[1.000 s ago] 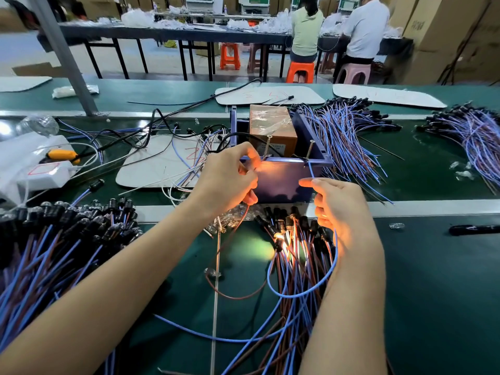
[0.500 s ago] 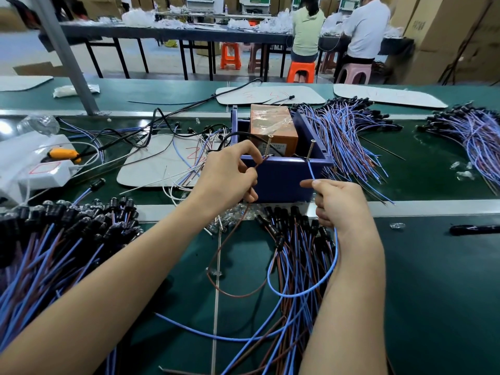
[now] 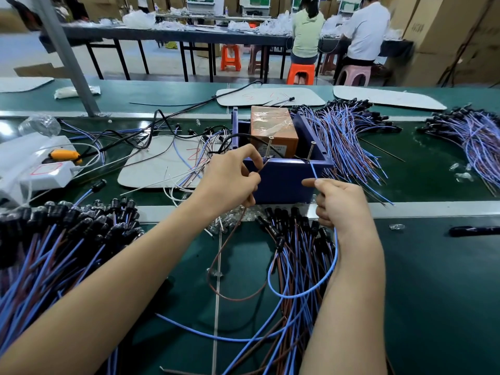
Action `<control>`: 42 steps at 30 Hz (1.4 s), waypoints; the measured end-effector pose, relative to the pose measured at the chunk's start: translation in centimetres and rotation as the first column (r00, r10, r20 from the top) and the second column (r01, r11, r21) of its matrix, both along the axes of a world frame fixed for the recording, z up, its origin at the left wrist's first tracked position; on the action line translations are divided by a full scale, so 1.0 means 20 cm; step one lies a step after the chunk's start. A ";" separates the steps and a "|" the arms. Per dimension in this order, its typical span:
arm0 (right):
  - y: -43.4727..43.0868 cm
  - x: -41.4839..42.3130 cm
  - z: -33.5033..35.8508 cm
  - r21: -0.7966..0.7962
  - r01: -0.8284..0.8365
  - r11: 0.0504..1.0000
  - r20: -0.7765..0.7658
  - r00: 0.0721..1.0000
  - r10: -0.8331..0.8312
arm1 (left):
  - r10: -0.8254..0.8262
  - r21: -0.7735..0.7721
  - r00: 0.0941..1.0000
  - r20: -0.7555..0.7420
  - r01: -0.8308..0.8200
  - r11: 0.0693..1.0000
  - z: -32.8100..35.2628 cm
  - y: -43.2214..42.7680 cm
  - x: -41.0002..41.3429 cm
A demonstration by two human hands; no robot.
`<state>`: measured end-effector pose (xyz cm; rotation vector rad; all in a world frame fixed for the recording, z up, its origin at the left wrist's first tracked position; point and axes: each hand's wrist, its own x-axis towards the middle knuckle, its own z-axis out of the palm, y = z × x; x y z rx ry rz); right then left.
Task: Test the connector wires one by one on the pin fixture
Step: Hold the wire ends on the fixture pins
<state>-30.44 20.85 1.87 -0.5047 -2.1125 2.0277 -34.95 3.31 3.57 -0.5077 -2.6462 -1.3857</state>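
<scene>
One cam, head-worn, wide-angle: looks fwd and down over the person's own forearms, which enter from the bottom edge and converge on the left hand (image 3: 230,180) and right hand (image 3: 338,204) near frame ctr. Close range on the work: blue pin fixture (image 3: 284,182) sits just beyond the hands, green bench (image 3: 433,280) fills the lower two-thirds, wire bundles (image 3: 54,253) run off the left and bottom edges. Upper third reaches far across the room to a back table (image 3: 162,36) w/ seated people (image 3: 308,33) facing away.
</scene>
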 end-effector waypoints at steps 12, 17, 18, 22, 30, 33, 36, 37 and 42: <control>-0.03 0.01 0.04 -0.023 0.013 1.000 0.020 1.000 -0.012 | 0.041 0.036 0.998 -0.050 -0.039 0.999 0.03 -0.01 0.01; -0.03 0.02 0.04 -0.020 0.011 1.000 0.028 1.000 -0.011 | 0.071 0.024 0.993 -0.096 -0.069 0.997 0.03 -0.02 0.00; -0.03 0.02 0.04 -0.019 0.012 1.000 0.029 1.000 -0.011 | 0.075 0.024 0.992 -0.099 -0.073 0.997 0.03 -0.02 0.00; -0.03 0.02 0.04 -0.007 0.017 1.000 0.038 0.999 -0.017 | 0.089 -0.007 0.988 -0.124 -0.090 0.996 0.03 -0.02 0.00; -0.03 0.02 0.04 -0.006 0.003 1.000 0.035 0.999 -0.003 | 0.083 0.001 0.987 -0.136 -0.084 0.996 0.03 -0.03 -0.02; -0.02 0.03 0.04 -0.029 0.002 1.000 0.043 0.999 -0.001 | 0.091 -0.017 0.989 -0.117 -0.094 0.995 0.05 -0.04 -0.02; 0.01 0.06 0.08 -0.034 -0.078 0.996 0.104 0.991 0.082 | -0.050 -0.168 0.998 0.042 0.057 0.984 0.11 -0.10 -0.03; 0.02 0.08 0.09 0.002 -0.136 0.991 0.142 0.981 0.134 | -0.111 -0.253 0.987 0.113 0.136 0.958 0.14 -0.13 -0.02; 0.06 0.18 0.25 0.082 -0.341 0.937 0.138 0.935 0.328 | -0.235 -0.347 0.970 0.061 0.242 0.906 0.25 -0.15 0.05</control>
